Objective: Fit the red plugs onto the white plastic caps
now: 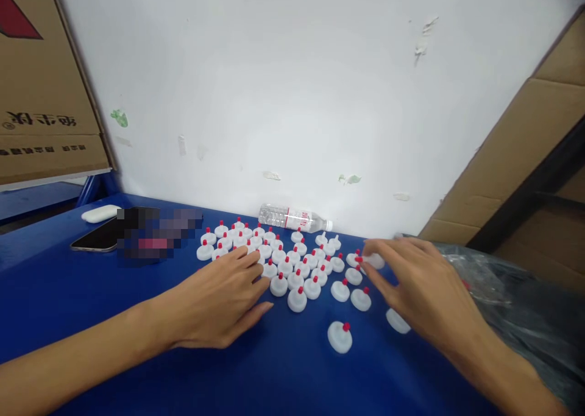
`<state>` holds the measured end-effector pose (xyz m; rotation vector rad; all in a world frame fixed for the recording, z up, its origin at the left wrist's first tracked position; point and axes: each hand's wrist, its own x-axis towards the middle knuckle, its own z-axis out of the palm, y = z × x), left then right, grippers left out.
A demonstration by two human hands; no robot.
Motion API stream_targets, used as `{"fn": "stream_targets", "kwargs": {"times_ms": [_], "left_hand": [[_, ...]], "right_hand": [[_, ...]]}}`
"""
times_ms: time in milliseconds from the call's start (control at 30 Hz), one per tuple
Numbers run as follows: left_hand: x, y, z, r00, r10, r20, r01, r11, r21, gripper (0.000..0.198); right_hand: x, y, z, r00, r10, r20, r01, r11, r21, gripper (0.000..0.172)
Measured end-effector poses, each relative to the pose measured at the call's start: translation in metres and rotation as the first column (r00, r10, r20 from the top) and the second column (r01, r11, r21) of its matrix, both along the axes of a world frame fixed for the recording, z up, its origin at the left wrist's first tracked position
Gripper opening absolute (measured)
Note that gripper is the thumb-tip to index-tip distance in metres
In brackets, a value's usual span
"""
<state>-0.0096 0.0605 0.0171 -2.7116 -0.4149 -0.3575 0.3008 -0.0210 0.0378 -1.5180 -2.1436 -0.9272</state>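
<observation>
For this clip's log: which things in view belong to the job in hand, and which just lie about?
Apparently the job: red-tipped white spout caps, one pinched in the right hand, others by the left hand; untipped spout caps.

Apparently lying about: plastic bottle, smartphone, rounded white item.

Bare forearms (95, 346) extended forward, left hand (222, 301) palm down, right hand (418, 279) pinching

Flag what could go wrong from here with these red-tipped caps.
The right hand holds one red-tipped cap in a fingertip grip, so it might slip. The left hand is close against the clustered caps and could topple some. The clear plastic bottle lies on its side behind them and might roll forward.
</observation>
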Motion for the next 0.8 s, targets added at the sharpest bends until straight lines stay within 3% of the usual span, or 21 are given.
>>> {"fn": "stream_targets", "kwargs": {"times_ms": [133,233,300,400,600,733,800], "left_hand": [[-0.001,-0.001,-0.008,0.995,0.034,-0.089,-0.031,0.999,0.027,0.033],[-0.001,0.0,-0.015,0.992,0.023,-0.125,-0.017,0.999,0.043,0.032],[0.0,0.002,-0.018,0.988,0.017,-0.153,-0.009,0.999,0.05,0.029],[0.001,0.006,-0.022,0.986,-0.007,-0.169,0.018,0.998,0.062,0.024],[0.001,0.011,-0.025,0.983,-0.026,-0.184,0.04,0.997,0.071,0.019],[0.002,0.009,-0.021,0.98,-0.033,-0.195,0.049,0.996,0.079,0.017],[0.003,0.008,-0.019,0.979,-0.029,-0.201,0.048,0.995,0.088,0.016]], "right_hand": [[0.019,0.003,-0.002,0.966,-0.257,-0.038,0.25,0.959,-0.132,0.018],[0.027,0.003,-0.005,0.886,-0.462,0.031,0.447,0.836,-0.318,0.018],[0.028,0.003,-0.006,0.844,-0.526,0.106,0.516,0.742,-0.427,0.015],[0.028,0.007,-0.009,0.822,-0.548,0.154,0.537,0.656,-0.531,0.014],[0.028,0.009,-0.006,0.81,-0.572,0.129,0.534,0.628,-0.566,0.026],[0.032,-0.003,0.001,0.789,-0.604,0.111,0.524,0.567,-0.635,0.04],[0.034,-0.009,0.0,0.812,-0.577,0.087,0.458,0.539,-0.707,0.037]]}}
